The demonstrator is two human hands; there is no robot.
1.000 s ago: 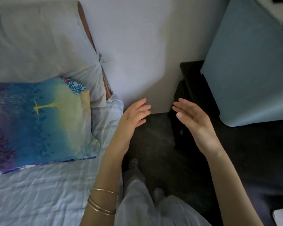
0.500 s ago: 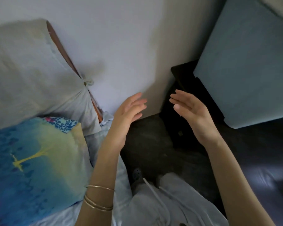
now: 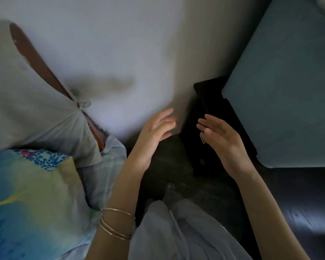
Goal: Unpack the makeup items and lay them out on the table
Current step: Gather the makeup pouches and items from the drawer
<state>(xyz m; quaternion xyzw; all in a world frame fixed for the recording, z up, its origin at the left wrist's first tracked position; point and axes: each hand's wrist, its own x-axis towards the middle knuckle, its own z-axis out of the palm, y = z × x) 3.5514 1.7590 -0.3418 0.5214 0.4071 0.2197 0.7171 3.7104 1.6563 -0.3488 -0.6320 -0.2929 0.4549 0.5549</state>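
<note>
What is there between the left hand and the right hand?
In the head view, nothing is held between the left hand and right hand; only dark floor shows through the gap.

No makeup items can be made out in this view. Both hands are empty: the left hand (image 3: 154,132) and the right hand (image 3: 221,139) are raised side by side with straight, relaxed fingers, palms turned toward each other, apart and touching nothing.
</note>
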